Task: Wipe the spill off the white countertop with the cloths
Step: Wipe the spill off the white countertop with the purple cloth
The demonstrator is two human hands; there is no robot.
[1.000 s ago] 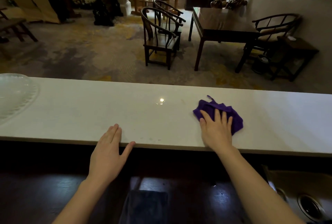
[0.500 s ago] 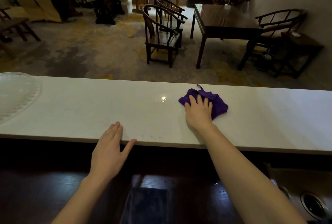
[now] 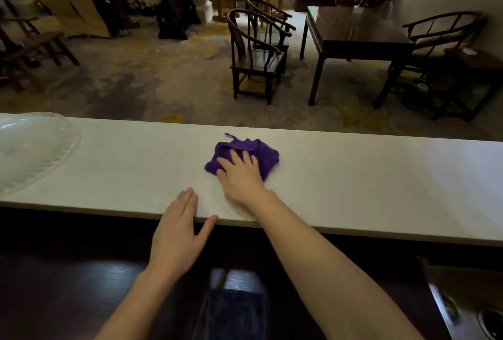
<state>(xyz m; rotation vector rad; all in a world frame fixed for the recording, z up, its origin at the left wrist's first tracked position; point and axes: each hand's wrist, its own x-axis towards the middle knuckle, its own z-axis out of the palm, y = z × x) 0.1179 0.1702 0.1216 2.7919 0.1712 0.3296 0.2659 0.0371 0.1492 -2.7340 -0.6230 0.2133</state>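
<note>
A crumpled purple cloth (image 3: 261,151) lies on the white countertop (image 3: 353,176), near its middle. My right hand (image 3: 241,176) presses flat on the cloth's near side, fingers spread over it. My left hand (image 3: 179,233) rests flat on the counter's near edge, fingers together and thumb out, holding nothing. A faint dull smear shows on the counter by my right wrist. A dark blue cloth (image 3: 231,312) lies on the dark lower surface between my forearms.
A clear glass plate (image 3: 32,149) sits on the counter at far left. Beyond the counter are dark wooden chairs (image 3: 255,53) and a dark table (image 3: 353,32). A sink fitting (image 3: 490,320) shows at bottom right.
My right hand has slid the purple cloth leftward along the counter, from right of centre toward my left hand. My left hand has stayed at the edge.
</note>
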